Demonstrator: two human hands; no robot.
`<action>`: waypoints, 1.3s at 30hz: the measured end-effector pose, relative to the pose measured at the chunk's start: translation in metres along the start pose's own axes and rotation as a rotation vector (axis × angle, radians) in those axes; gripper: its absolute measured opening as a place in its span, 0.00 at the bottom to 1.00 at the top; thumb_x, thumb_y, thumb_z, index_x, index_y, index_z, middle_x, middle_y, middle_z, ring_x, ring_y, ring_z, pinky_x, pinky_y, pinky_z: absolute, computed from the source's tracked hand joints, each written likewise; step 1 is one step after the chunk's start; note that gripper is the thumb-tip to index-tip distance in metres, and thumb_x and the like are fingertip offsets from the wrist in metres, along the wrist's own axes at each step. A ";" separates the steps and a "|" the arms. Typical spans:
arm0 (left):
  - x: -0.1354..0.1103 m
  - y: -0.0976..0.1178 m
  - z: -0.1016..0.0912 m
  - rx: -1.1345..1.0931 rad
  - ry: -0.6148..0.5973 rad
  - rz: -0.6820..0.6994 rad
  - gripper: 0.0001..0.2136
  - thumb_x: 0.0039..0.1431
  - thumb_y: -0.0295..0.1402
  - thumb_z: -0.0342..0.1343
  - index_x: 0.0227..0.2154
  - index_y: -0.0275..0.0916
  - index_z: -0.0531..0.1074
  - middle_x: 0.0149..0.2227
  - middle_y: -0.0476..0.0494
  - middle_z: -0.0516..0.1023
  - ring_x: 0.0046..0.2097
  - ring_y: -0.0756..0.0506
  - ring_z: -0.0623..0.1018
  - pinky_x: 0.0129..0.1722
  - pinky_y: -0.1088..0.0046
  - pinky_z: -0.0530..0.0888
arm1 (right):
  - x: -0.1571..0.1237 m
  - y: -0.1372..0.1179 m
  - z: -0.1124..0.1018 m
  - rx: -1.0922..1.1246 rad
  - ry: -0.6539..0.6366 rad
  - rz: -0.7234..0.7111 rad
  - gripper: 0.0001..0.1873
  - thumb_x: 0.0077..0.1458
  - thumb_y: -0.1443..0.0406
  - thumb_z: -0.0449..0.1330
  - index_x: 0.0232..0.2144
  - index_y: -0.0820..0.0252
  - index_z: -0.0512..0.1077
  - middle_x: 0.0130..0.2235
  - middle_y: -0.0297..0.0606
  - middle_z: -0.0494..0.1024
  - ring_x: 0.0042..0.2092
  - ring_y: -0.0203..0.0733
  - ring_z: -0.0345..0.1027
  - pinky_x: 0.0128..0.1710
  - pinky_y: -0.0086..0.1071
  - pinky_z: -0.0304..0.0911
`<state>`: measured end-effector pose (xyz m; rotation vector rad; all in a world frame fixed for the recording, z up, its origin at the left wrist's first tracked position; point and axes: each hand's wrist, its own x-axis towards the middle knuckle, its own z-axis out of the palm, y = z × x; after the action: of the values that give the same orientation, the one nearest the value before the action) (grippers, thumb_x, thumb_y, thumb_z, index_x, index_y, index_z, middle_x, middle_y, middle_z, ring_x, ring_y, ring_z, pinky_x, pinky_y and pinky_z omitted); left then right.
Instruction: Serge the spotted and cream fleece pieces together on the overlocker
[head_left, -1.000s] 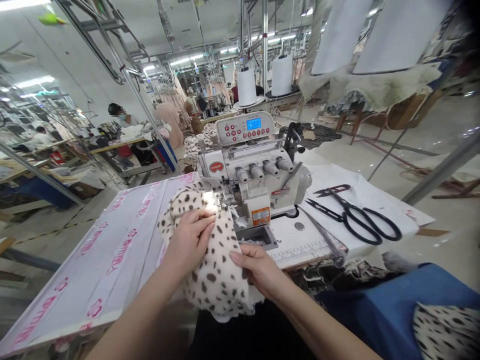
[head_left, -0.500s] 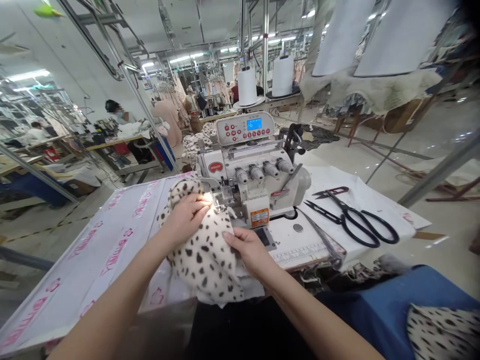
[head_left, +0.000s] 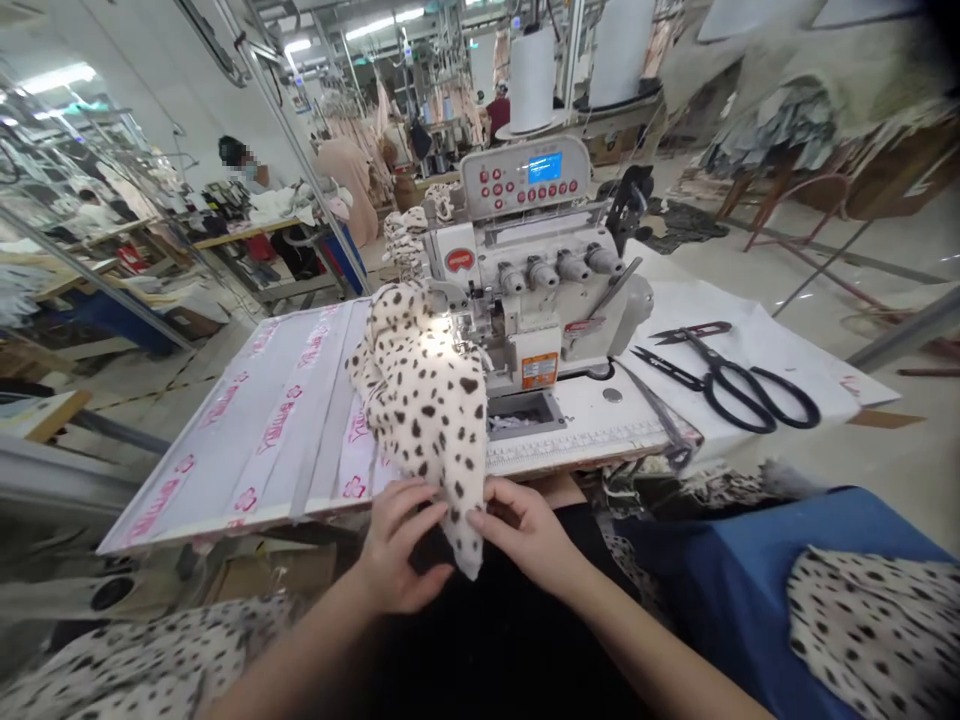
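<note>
While the left hand [head_left: 397,545] and right hand [head_left: 521,530] pinch the lower end of the spotted fleece [head_left: 427,410], its upper end bunches at the needle of the overlock machine [head_left: 536,270]; a hard tug could snag or skew the cloth there

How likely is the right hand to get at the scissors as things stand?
Likely yes, once it lets go. The right hand is holding the spotted fabric, but the scissors lie on a white sheet to its right, with only the flat machine table between.
</note>
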<state>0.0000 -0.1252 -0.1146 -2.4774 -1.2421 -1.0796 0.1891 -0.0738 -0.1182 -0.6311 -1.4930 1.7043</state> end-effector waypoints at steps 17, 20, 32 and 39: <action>0.020 0.040 -0.009 -0.535 0.141 -0.349 0.10 0.57 0.24 0.46 0.41 0.39 0.66 0.37 0.44 0.68 0.41 0.49 0.69 0.41 0.69 0.67 | -0.022 -0.026 0.021 -0.727 0.085 -0.735 0.18 0.52 0.76 0.50 0.40 0.55 0.70 0.37 0.39 0.70 0.39 0.39 0.64 0.37 0.32 0.64; 0.029 0.044 -0.018 -0.507 0.148 -0.314 0.08 0.57 0.24 0.46 0.37 0.38 0.68 0.36 0.44 0.68 0.40 0.49 0.69 0.40 0.70 0.67 | -0.026 -0.038 0.019 -0.795 0.104 -0.731 0.15 0.52 0.74 0.52 0.39 0.55 0.71 0.34 0.38 0.68 0.36 0.38 0.63 0.34 0.31 0.64; 0.051 0.062 -0.050 -0.453 0.186 -0.241 0.07 0.55 0.22 0.50 0.34 0.36 0.71 0.31 0.44 0.69 0.36 0.49 0.70 0.36 0.71 0.69 | -0.031 -0.081 0.023 -0.844 0.057 -0.778 0.11 0.53 0.74 0.53 0.35 0.58 0.70 0.32 0.38 0.75 0.34 0.37 0.68 0.33 0.29 0.64; 0.059 0.066 -0.059 -0.448 0.159 -0.287 0.07 0.56 0.25 0.50 0.34 0.36 0.72 0.32 0.43 0.70 0.36 0.49 0.71 0.34 0.73 0.70 | -0.028 -0.092 0.023 -0.851 0.143 -0.729 0.07 0.52 0.72 0.54 0.31 0.57 0.70 0.35 0.39 0.70 0.36 0.38 0.67 0.34 0.30 0.65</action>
<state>0.0415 -0.1555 -0.0215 -2.4884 -1.4707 -1.7626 0.2081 -0.1078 -0.0272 -0.5024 -1.9967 0.4342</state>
